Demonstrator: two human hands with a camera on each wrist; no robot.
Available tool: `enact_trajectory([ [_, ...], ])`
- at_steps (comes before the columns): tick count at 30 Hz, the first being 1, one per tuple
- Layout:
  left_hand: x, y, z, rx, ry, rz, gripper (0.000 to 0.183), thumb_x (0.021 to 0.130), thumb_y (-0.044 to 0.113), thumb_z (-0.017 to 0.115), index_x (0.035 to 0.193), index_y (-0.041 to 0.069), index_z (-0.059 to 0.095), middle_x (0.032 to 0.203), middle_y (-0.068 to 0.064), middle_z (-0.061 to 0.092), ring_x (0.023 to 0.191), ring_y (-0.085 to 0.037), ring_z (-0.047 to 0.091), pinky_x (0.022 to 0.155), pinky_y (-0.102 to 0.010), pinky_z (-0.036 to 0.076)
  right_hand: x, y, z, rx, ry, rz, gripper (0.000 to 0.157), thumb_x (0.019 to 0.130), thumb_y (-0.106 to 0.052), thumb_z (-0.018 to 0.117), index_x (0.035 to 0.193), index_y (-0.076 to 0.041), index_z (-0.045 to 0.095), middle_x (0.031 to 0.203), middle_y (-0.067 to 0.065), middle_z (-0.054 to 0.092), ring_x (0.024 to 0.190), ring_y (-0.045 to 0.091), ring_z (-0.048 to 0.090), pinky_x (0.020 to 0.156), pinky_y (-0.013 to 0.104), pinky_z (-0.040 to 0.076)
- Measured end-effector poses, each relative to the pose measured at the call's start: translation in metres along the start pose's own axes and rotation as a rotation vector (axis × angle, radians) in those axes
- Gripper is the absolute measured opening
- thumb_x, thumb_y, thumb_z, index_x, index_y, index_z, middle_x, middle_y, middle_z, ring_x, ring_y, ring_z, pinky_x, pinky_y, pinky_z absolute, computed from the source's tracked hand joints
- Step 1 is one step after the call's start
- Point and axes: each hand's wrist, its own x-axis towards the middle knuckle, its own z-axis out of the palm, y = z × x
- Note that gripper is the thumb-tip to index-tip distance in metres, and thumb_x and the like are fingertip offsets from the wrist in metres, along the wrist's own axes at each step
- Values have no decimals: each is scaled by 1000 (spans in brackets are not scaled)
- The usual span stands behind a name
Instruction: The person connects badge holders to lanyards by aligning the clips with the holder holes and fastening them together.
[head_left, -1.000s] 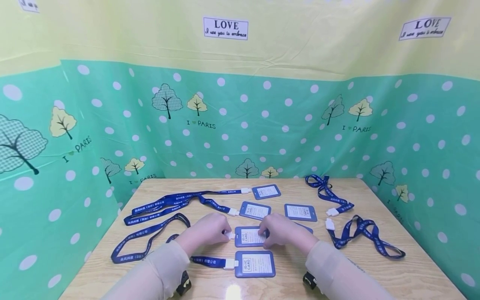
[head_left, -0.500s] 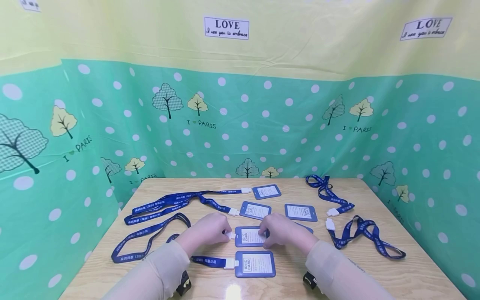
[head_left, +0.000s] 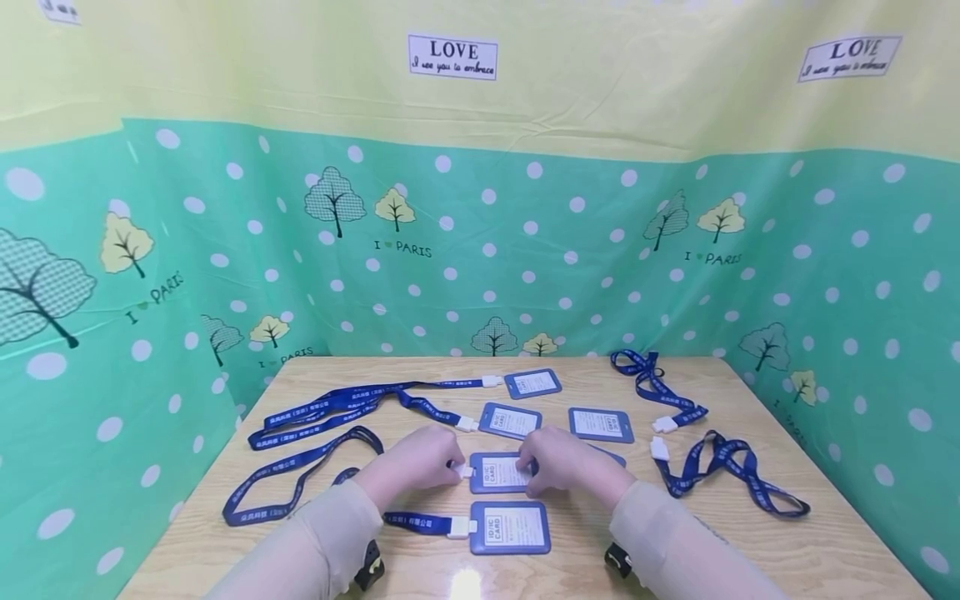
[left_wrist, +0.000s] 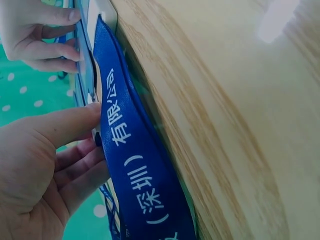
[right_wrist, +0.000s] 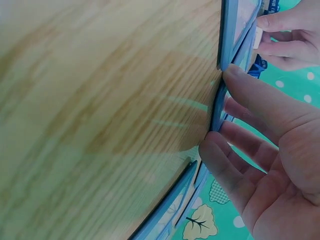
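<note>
My left hand (head_left: 422, 461) pinches the white plastic clip (head_left: 459, 472) at the left end of a blue ID badge holder (head_left: 491, 473). My right hand (head_left: 562, 461) grips that holder's right end, thumb and fingers at its edge, as the right wrist view also shows. The holder lies flat, its white card facing up. Just in front of it rests another badge holder (head_left: 517, 530), its white clip joined to a navy lanyard (head_left: 420, 523). That lanyard's printed strap (left_wrist: 131, 145) runs close beside my left fingers in the left wrist view. My left hand hides part of the strap behind it.
Two badge holders with lanyards (head_left: 534, 383) lie farther back on the wooden table (head_left: 817, 558). A loose badge holder (head_left: 602, 425) is right of centre; another sits partly behind my right hand. Two lanyards (head_left: 738, 467) lie at the right. Patterned curtains (head_left: 480, 275) stand around the table.
</note>
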Motion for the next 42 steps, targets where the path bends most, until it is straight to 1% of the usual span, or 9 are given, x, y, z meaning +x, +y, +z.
enact_trajectory([
  [5,0,1,-2,12,-17,17,3,88,26,80,86,23,80,76,13,60,63,-8,54,64,-26,47,1,1,0,6,-9,-12,38,73,-27,93,108,-22,80,118,-1,72,114,23,66,97,41,54],
  [8,-1,2,-3,13,-23,10,6,88,26,79,83,23,79,74,13,60,62,-8,53,63,-26,47,1,2,-1,18,-19,-23,38,73,-28,92,109,-21,80,117,-1,72,113,23,66,98,42,54],
  [14,-2,4,-3,3,-21,-5,3,88,26,79,88,23,80,77,14,62,65,-7,55,68,-26,49,0,2,-1,22,-21,-12,36,75,-29,92,108,-23,80,115,-3,72,112,22,66,97,43,54],
  [20,0,4,-2,9,-39,-9,7,89,26,79,82,24,78,76,12,60,62,-8,54,63,-26,48,0,2,-1,15,-13,-15,36,74,-31,92,107,-23,80,116,-2,72,115,25,65,99,44,53],
  [24,1,4,-2,9,-44,-12,5,89,26,79,84,23,79,76,12,60,63,-8,54,63,-26,48,1,3,-1,19,-12,-16,35,74,-31,92,106,-23,80,116,-2,72,116,26,64,99,45,53],
  [27,1,4,-3,7,-41,-13,2,87,24,80,88,23,80,79,12,63,65,-7,56,67,-26,51,2,3,-2,25,-13,-15,35,73,-30,92,106,-23,80,116,-1,72,116,26,64,99,45,53],
  [31,2,3,-3,10,-37,-15,6,87,23,81,93,22,81,81,13,64,66,-7,57,69,-25,51,1,2,-3,17,-11,-23,36,73,-30,92,106,-23,80,116,-1,72,115,25,65,98,45,53],
  [37,3,4,-4,22,-45,-13,7,87,23,81,94,22,82,78,13,63,66,-8,56,69,-25,50,1,1,-3,3,-12,-21,36,72,-29,92,106,-23,81,116,-1,72,114,24,65,98,43,54],
  [42,4,4,-4,32,-42,0,6,88,22,80,93,21,82,77,13,62,66,-7,55,68,-25,49,4,1,-2,-2,-14,-15,35,72,-29,93,104,-23,81,112,-4,72,109,21,66,96,40,55],
])
